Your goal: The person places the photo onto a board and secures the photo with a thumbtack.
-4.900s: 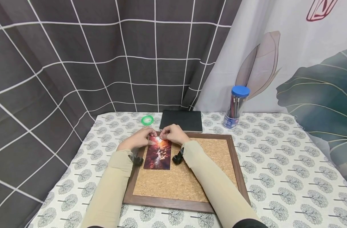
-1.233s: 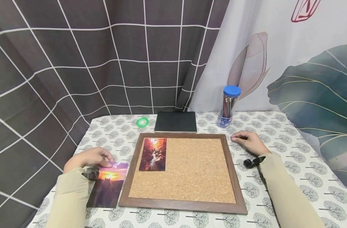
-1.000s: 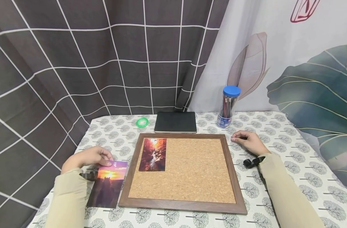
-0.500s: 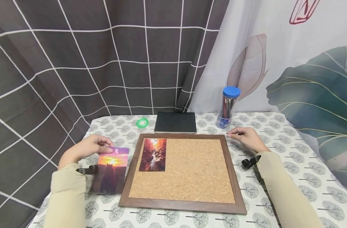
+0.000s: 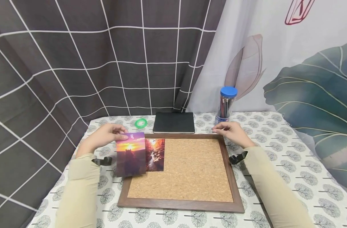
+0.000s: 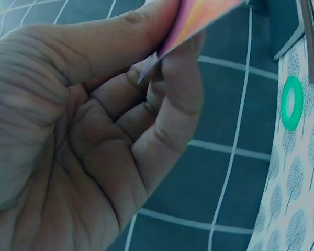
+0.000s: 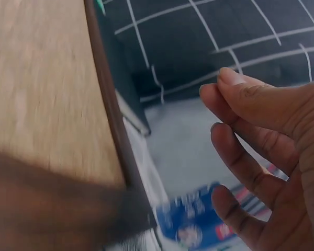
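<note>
My left hand [image 5: 106,136] pinches the top edge of a sunset photo [image 5: 130,155] between thumb and fingers. The photo, purple and orange with a dark lower half, hangs over the left side of a cork board [image 5: 187,171]. Behind it, partly covered, a red photo of a stream [image 5: 156,155] lies at the board's upper left. My right hand [image 5: 233,133] hovers by the board's top right corner. In the right wrist view, its thumb and index fingertips [image 7: 225,83] meet, the other fingers loosely curled; I cannot tell whether something tiny is pinched there.
A black notebook [image 5: 174,123] lies behind the board's brown wooden frame [image 5: 179,204]. Left of the notebook is a green tape roll [image 5: 141,123]. A clear jar of pencils with a blue lid [image 5: 228,92] stands behind my right hand. A tree-print cloth [image 5: 290,196] covers the table.
My left hand has lifted the sunset photo from beside the board and carried it up and right, over the board's left edge. My right hand has moved left, towards the board's corner.
</note>
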`<action>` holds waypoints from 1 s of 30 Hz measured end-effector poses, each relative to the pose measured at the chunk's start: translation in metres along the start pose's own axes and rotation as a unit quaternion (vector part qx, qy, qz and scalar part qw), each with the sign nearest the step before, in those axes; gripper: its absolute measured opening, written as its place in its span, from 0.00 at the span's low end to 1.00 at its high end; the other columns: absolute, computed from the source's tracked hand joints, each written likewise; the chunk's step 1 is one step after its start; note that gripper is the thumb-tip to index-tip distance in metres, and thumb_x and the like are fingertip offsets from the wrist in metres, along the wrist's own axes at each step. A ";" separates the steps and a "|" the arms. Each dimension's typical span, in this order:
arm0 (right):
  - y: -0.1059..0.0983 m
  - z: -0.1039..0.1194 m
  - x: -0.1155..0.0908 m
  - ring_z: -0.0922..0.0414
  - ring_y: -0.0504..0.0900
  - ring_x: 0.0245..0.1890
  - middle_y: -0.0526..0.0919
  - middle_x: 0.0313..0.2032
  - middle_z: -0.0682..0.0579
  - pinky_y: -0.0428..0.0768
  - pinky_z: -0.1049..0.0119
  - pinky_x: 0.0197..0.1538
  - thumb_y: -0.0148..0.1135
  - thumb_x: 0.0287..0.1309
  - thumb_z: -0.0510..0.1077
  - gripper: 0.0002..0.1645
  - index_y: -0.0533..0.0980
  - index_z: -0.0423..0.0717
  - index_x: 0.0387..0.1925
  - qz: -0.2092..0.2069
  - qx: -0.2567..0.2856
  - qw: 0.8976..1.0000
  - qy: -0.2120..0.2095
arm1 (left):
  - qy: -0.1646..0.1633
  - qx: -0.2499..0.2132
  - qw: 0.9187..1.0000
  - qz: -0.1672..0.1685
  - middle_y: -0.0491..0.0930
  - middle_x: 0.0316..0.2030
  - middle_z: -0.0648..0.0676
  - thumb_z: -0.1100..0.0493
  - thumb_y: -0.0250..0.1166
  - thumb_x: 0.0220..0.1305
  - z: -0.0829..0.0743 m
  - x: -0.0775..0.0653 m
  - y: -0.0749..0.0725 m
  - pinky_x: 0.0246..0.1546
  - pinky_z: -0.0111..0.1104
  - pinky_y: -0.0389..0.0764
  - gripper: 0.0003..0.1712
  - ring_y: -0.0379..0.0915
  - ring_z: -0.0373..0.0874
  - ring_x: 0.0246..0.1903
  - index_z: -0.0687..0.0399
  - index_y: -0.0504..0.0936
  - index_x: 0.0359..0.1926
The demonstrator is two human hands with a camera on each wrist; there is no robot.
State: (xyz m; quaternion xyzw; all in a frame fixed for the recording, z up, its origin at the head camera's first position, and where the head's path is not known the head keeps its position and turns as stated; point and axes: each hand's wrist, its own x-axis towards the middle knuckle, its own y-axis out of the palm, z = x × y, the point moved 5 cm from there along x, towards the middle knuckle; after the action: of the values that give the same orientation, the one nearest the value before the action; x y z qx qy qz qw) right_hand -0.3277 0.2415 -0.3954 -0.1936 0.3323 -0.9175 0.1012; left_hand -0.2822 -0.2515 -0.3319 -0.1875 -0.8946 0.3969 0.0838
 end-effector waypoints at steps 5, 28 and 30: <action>0.014 0.015 0.011 0.57 0.83 0.36 0.88 0.37 0.56 0.79 0.65 0.41 0.70 0.63 0.50 0.10 0.86 0.50 0.41 0.009 0.011 1.000 -0.019 | 0.019 -0.017 0.999 0.021 0.84 0.39 0.51 0.56 0.71 0.63 -0.010 0.022 0.023 0.48 0.42 0.79 0.13 0.79 0.46 0.43 0.55 0.84 0.47; 0.090 0.080 0.051 0.58 0.83 0.37 0.87 0.36 0.56 0.81 0.63 0.43 0.69 0.64 0.47 0.07 0.85 0.49 0.39 0.085 0.092 0.990 -0.060 | 0.092 0.046 0.995 0.015 0.84 0.32 0.47 0.57 0.74 0.60 -0.060 0.110 0.139 0.42 0.34 0.80 0.08 0.80 0.38 0.34 0.54 0.86 0.39; 0.096 0.082 0.053 0.57 0.83 0.36 0.87 0.35 0.57 0.81 0.63 0.42 0.68 0.64 0.48 0.06 0.85 0.51 0.39 0.096 0.086 0.990 -0.064 | 0.087 0.066 0.994 0.013 0.84 0.32 0.47 0.57 0.73 0.61 -0.060 0.114 0.145 0.42 0.33 0.80 0.08 0.80 0.39 0.35 0.54 0.86 0.39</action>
State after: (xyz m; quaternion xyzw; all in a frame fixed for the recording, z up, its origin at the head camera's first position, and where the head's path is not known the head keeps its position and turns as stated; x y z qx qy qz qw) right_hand -0.3360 0.1052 -0.3848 -0.2097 0.2617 -0.9144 0.2266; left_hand -0.3294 -0.0754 -0.3992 -0.2269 -0.8532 0.4385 0.1681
